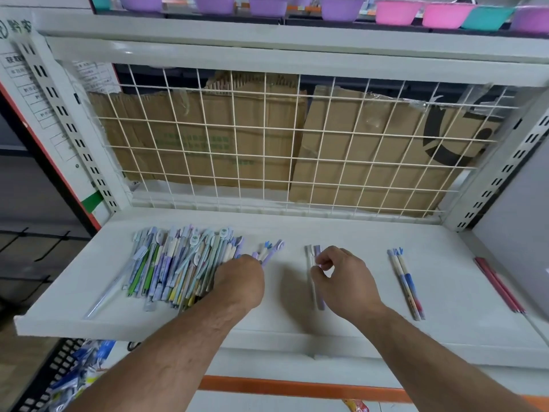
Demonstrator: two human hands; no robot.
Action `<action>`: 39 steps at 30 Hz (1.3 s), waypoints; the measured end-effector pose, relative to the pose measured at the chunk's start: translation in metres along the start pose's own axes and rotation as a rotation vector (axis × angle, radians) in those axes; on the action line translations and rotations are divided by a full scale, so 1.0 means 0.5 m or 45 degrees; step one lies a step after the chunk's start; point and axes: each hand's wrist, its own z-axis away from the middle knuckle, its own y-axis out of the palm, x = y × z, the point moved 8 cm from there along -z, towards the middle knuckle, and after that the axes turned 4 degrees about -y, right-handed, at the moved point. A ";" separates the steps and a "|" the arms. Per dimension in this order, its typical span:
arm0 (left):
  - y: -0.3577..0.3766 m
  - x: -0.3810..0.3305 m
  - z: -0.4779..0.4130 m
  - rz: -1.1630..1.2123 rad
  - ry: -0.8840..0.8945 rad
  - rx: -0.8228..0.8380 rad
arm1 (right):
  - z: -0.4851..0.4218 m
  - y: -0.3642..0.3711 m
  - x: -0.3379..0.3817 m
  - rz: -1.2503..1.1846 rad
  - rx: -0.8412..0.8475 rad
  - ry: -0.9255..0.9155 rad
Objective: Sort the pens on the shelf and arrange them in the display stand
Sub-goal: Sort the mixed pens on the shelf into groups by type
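Note:
A big mixed pile of pens (178,263) lies on the left of the white shelf (356,319). My left hand (240,278) rests at the pile's right edge, fingers curled down among the pens, beside a few purple pens (271,249). My right hand (341,275) hovers over two pale pens (315,257) in the shelf's middle, fingers loosely curled with nothing clearly held. Further right lie three blue-and-cream pens (405,283), and at the far right two red pens (499,286). No display stand is in view.
A white wire grid (267,144) backs the shelf, with cardboard (371,150) behind it. Coloured plastic bowls (398,11) line the shelf above. A black rack with packaged goods (74,373) stands low at the left.

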 end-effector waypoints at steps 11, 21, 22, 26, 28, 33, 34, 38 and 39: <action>0.075 -0.072 0.025 0.790 -0.358 0.292 | 0.000 -0.011 -0.026 -0.352 0.127 0.097; 0.200 -0.202 0.068 0.949 -0.282 0.504 | 0.024 -0.062 -0.123 -0.630 0.250 0.336; 0.212 -0.212 0.070 0.931 -0.277 0.510 | 0.026 -0.072 -0.137 -0.629 0.235 0.354; 0.268 -0.258 0.072 0.832 -0.257 0.484 | 0.030 -0.124 -0.217 -0.487 0.131 0.413; 0.292 -0.283 0.075 0.826 -0.253 0.493 | 0.031 -0.158 -0.272 -0.317 0.061 0.449; 0.345 -0.348 0.084 0.818 -0.215 0.550 | 0.035 -0.251 -0.400 0.185 -0.002 0.520; 0.354 -0.357 0.084 0.831 -0.213 0.552 | 0.035 -0.266 -0.420 0.256 -0.010 0.530; 0.389 -0.401 0.092 0.861 -0.223 0.603 | 0.029 -0.306 -0.482 0.487 0.033 0.523; 0.398 -0.410 0.093 0.859 -0.226 0.615 | 0.027 -0.312 -0.491 0.524 0.045 0.504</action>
